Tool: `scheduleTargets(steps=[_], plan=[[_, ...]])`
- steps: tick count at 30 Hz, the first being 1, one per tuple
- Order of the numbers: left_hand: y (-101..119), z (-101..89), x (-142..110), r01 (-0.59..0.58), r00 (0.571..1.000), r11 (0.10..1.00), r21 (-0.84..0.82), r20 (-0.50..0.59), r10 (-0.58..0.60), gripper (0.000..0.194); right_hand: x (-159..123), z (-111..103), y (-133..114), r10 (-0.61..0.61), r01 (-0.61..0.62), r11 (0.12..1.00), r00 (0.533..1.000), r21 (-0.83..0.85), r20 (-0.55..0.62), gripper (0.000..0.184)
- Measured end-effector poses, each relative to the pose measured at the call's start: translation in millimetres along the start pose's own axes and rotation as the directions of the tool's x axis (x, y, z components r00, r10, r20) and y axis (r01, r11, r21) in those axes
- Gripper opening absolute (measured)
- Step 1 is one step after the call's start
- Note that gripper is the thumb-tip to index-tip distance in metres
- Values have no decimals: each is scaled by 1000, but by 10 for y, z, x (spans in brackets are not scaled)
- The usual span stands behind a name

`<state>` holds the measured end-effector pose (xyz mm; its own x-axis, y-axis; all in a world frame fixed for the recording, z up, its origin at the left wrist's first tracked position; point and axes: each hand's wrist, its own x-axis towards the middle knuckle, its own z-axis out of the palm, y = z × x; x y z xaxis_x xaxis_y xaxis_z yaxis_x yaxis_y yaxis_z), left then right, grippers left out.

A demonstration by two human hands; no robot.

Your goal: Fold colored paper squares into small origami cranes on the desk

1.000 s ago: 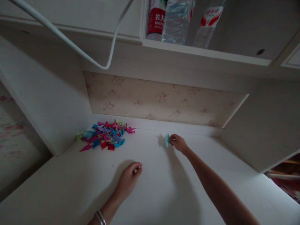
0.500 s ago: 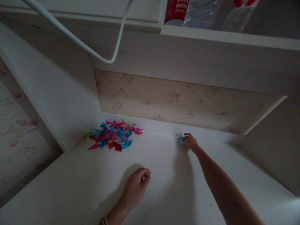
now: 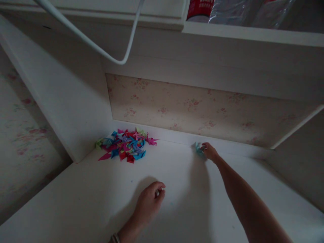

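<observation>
From where I stand, the right hand (image 3: pixel 210 153) has carried the pale-blue folded paper piece (image 3: pixel 198 147) a little farther right, away from the heap of bright folded paper (image 3: pixel 129 145) at far left, and closer to the white back strip (image 3: pixel 177 136). The piece now sits right by the foot of that strip, on or just over the white tabletop (image 3: pixel 88 199); I can't quite tell whether it is resting there. Thumb and fingertips look pinched on its right edge, so I'd judge that this placing is well along but not finished, with the letting-go yet to come. The heap hasn't stirred, and a stretch of tabletop separates it from the single piece, which seems to be getting a spot of its own. The left hand (image 3: pixel 149 202), a bracelet (image 3: pixel 115 238) on its wrist, stays nearer, fingers curled towards the thumb; whether it holds anything small, I can't tell.
</observation>
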<state>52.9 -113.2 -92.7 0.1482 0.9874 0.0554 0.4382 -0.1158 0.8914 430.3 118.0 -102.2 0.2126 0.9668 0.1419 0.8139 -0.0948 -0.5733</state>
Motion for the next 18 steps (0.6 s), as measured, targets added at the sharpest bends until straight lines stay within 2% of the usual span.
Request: scheduleTargets(steps=[5,8,13,18], plan=[[4,-5,-4,-8,1000,1000,-6,-12,8,23,-21,-49,-1,14,-14,1000,1000,-6,5,26],[20,-13,-6,-9,1000,1000,-14,-10,9,22,-33,-65,-15,37,-37,999,999,-27,-9,20],[26,-13,0,-7,1000,1000,-26,-4,7,23,-40,-72,-20,50,-51,997,999,-49,-18,23],[4,2,-2,2,1000,1000,-25,-18,-2,23,-80,-80,-1,55,-58,996,997,-70,-53,31]])
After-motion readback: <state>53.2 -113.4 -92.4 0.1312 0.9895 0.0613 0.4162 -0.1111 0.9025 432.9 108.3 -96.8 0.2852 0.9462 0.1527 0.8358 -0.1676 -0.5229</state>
